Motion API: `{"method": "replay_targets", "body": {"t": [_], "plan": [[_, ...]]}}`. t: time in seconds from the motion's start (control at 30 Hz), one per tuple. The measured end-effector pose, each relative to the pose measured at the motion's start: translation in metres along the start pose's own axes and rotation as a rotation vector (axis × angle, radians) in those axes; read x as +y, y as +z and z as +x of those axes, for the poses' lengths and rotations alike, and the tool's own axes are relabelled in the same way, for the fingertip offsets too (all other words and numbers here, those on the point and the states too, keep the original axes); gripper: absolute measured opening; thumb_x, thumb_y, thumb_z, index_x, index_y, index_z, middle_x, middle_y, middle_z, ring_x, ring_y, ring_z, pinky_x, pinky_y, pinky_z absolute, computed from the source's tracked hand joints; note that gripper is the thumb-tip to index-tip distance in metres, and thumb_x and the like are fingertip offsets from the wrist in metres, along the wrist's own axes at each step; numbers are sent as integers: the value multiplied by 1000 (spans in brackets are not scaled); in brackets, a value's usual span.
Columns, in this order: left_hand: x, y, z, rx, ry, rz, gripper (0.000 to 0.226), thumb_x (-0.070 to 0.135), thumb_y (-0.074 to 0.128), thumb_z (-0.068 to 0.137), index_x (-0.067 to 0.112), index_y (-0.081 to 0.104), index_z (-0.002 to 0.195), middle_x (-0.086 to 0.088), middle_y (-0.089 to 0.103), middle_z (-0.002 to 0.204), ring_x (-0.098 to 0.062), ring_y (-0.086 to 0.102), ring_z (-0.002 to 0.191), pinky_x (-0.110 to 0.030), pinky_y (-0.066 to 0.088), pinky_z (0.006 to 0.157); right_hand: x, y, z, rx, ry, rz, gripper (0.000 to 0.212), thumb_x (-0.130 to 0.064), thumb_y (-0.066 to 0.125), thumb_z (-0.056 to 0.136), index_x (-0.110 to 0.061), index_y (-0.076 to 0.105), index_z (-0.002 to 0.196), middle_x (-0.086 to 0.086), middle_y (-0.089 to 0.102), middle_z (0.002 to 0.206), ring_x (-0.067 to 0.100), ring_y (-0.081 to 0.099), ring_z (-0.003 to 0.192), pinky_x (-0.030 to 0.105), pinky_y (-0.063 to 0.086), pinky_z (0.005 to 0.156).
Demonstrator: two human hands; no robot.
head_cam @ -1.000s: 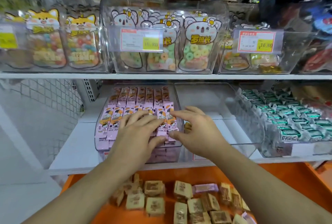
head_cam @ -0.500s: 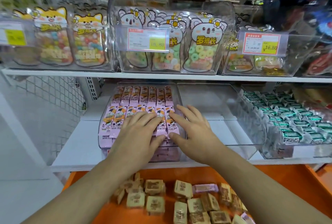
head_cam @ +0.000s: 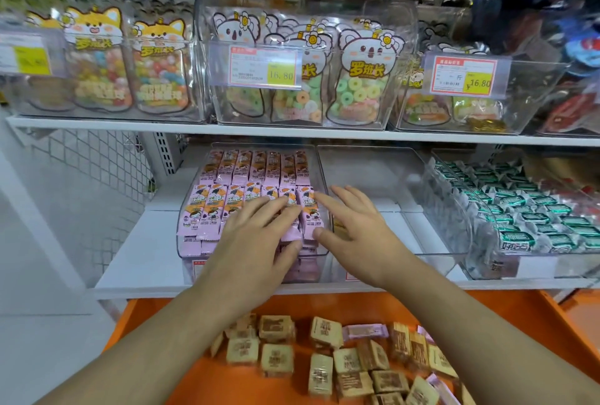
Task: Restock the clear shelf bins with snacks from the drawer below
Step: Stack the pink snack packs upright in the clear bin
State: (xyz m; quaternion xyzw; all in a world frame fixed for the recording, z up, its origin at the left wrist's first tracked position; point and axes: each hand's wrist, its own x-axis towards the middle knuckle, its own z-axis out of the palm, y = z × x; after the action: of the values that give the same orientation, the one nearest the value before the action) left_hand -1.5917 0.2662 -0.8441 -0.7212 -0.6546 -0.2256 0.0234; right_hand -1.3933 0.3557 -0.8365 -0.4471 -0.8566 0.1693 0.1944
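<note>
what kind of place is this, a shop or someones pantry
Most likely a snack shop aisle. Printed price tags hang on clear shelf bins, shaped candy pouches fill the upper shelf, and an orange drawer below holds loose wrapped snacks.

On the upper shelf (head_cam: pixel 292 132) we see fox bags (head_cam: pixel 97 67) at the left and koala bags (head_cam: pixel 360 77) in the middle, with yellow price tags (head_cam: pixel 263 67) clipped in front. Left of the shelving we see a white wire mesh panel (head_cam: pixel 97 161). Further shelves in the background are blurred.
</note>
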Motion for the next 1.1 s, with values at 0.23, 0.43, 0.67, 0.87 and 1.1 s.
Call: {"method": "replay_targets", "body": {"t": [0.23,0.43,0.67,0.87,1.1], "plan": [[19,-4,-14,47,58,-53,53,48,47,105,38,39,156,19,35,160,-9,20,150,-37,18,123,5,-20,-25,9,-9,33,60,-50,56,103,-39,36,159,-7,22,171,10,7,157,39,13,129],[57,3,-36,77,150,-167,43,41,52,102,30,56,144,17,52,142,-9,40,136,-34,29,114,14,-34,-59,75,-32,99,46,-37,65,100,-25,59,144,-4,56,145,12,46,136,33,38,116],[74,84,-81,-237,160,-131,50,48,46,94,22,63,133,6,59,133,-21,51,126,-42,42,103,53,4,-123,-101,76,139,30,-29,67,99,-23,68,128,-8,68,122,9,61,110,25,47,93],[73,174,-127,-558,173,-151,51,43,61,98,25,56,145,4,52,148,-19,45,138,-37,40,113,122,72,-180,-493,257,-65,42,-39,62,97,-29,62,138,2,65,132,23,62,118,35,51,98],[58,256,-153,-835,161,-217,58,42,68,96,30,50,149,9,45,151,-14,47,137,-27,41,110,194,115,-201,-793,343,-107,53,-35,70,93,-29,58,145,0,58,148,21,56,134,32,48,107]]}}
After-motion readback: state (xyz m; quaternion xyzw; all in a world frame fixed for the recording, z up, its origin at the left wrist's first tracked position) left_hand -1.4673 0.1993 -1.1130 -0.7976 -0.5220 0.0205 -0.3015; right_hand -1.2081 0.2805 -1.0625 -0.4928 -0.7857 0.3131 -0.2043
